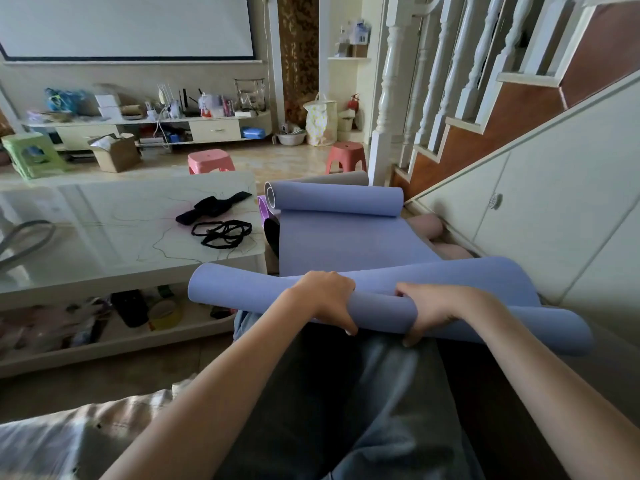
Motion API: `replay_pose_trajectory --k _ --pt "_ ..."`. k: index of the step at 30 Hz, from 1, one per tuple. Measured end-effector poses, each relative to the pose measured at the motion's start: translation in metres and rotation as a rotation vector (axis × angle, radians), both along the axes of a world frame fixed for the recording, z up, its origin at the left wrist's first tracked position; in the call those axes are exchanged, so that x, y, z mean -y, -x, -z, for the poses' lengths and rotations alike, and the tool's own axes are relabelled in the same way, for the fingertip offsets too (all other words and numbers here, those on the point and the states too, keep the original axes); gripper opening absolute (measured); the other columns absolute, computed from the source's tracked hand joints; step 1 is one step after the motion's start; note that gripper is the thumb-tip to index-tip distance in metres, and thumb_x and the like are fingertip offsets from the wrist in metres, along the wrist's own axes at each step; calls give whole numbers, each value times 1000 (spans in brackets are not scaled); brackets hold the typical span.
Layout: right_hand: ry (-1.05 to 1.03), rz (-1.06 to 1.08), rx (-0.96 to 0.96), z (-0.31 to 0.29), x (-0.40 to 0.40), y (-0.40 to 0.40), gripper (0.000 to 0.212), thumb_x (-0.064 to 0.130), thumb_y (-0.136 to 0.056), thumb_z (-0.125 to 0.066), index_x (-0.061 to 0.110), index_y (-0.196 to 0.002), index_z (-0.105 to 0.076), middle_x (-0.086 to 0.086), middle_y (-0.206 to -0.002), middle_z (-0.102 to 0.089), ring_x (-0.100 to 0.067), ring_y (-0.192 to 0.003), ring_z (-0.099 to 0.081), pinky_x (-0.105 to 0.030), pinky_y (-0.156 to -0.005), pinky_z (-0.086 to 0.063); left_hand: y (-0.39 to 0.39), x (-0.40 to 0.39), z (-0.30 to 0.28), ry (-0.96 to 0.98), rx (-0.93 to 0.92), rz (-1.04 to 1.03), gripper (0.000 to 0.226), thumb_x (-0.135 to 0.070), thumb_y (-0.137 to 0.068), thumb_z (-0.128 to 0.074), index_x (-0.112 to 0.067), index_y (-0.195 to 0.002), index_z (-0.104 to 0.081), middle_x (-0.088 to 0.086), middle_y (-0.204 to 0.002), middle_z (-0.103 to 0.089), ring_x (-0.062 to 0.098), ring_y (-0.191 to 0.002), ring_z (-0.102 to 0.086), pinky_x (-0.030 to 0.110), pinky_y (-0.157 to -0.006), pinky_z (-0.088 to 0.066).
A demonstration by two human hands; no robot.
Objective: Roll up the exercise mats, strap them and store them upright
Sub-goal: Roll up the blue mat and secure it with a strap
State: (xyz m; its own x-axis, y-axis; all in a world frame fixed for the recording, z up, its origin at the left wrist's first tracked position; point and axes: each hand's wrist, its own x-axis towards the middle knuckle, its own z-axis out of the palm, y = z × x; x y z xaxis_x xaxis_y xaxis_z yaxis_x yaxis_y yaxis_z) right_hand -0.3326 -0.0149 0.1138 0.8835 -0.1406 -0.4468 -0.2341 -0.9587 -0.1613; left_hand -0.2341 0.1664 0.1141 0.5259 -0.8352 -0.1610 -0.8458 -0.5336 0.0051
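One head-worn view looks forward and down, close over the lap, the room beyond toward 12 o'clock

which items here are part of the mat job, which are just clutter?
Job: blue mat, left hand, right hand, black straps, purple mat.
Clutter: pink stools, cardboard box, green stool.

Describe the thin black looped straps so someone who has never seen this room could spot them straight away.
Start at the low white glass-topped table left of the half-rolled blue mat. Near its right-hand corner lie two black things: the thin looped straps sit closer to the person, just below a wide black band. They are a tangle of narrow cords, not one broad piece.
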Motion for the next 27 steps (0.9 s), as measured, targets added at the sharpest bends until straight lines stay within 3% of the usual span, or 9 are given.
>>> replay_pose_trajectory --k 3,5,8,12,15,17,19,22,27 --pt "129 45 228 8 2 15 67 54 -58 -79 36 -112 -44 7 -117 -53 -17 -107 -54 -38 -88 -45 -8 8 -2 -26 -69 -26 51 -58 -68 -73 -18 -97 -59 1 -98 -65 22 -85 -58 30 -64 -39" --pt "308 29 365 14 -3 26 70 62 -64 -72 39 -123 -42 10 -125 -49 -15 -120 -47 -37 -91 -39 -14 11 -3 -26 -114 -42 53 -60 -67 -74 -17 -93 -60 1 -94 -64 22 -85 -58 30 -63 -39" --pt "302 41 429 26 -6 27 79 67 -66 -68 39 -132 -34 12 -131 -49 -15 -124 -47 -38 -92 -38 -21 12 -6 -23 -168 -64 53 -60 -66 -75 -17 -89 -56 -3 -86 -55 21 -80 -53 31 -61 -37" --pt "175 26 373 14 4 8 64 63 -62 -73 37 -112 -45 10 -110 -62 -19 -101 -59 -33 -73 -43 -24 6 -6 54 -182 -81 52 -63 -64 -75 -23 -89 -52 -7 -89 -56 19 -82 -53 31 -63 -38" --pt "106 -20 254 0 8 -2 55 54 -62 -77 37 -102 -44 8 -100 -62 -20 -90 -59 -31 -67 -42 -21 -2 6 167 15 -24 64 -68 -63 -73 -26 -105 -48 -7 -106 -58 19 -99 -55 33 -74 -41" --pt "21 -35 181 -6 12 -13 52 49 -63 -79 36 -101 -46 10 -97 -59 -15 -87 -57 -29 -69 -41 -20 -4 16 187 247 40 73 -65 -64 -72 -24 -118 -45 -5 -117 -55 21 -108 -51 35 -82 -40" --pt "-28 -69 83 -13 15 -24 59 45 -66 -81 32 -113 -49 11 -109 -57 -13 -97 -55 -28 -81 -42 -19 -3 24 198 311 20 69 -52 -70 -72 -21 -123 -42 -1 -118 -55 25 -109 -52 36 -82 -41" --pt "5 -38 37 -16 18 -30 73 47 -66 -80 29 -122 -38 4 -119 -55 -21 -103 -54 -33 -82 -42 -24 2 30 210 200 -46 55 -38 -72 -70 -17 -116 -44 4 -108 -59 28 -100 -57 34 -73 -42" --pt "370 -8 288 5 4 -12 71 44 -67 -71 26 -124 -34 3 -123 -46 -23 -119 -45 -39 -88 -39 -44 14 20 96 -41 -62 54 -43 -66 -77 -22 -109 -51 0 -103 -64 24 -93 -59 29 -67 -39"
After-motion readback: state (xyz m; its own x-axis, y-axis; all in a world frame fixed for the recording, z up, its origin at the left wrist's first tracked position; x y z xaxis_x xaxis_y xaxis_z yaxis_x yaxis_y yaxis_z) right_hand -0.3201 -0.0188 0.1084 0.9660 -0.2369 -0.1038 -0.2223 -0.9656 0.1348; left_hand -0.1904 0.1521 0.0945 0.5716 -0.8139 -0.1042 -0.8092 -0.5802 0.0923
